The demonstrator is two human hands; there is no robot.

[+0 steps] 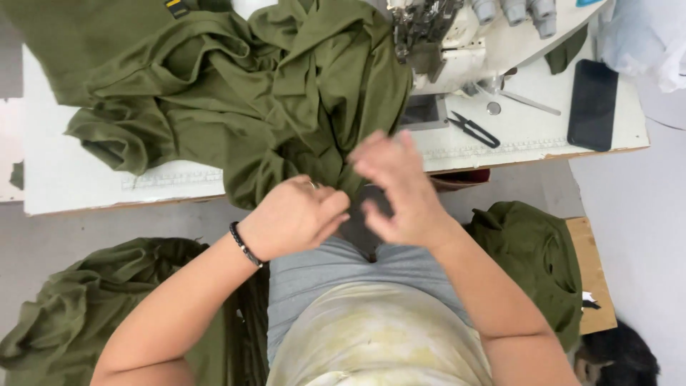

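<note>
Hanging off the near edge of the table (86,193), the olive cloth (286,100) drops between both hands, its bulk lying up and away from them. The left hand (294,216) pinches its lower edge with fingers closed; the right hand (396,189), blurred, touches it just beside, fingers loosely curled. Black snips (473,129) lie farther right.

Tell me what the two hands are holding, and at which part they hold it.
Both the left hand and the right hand pinch the olive green garment at its lower edge, where it hangs over the front of the sewing table.
</note>
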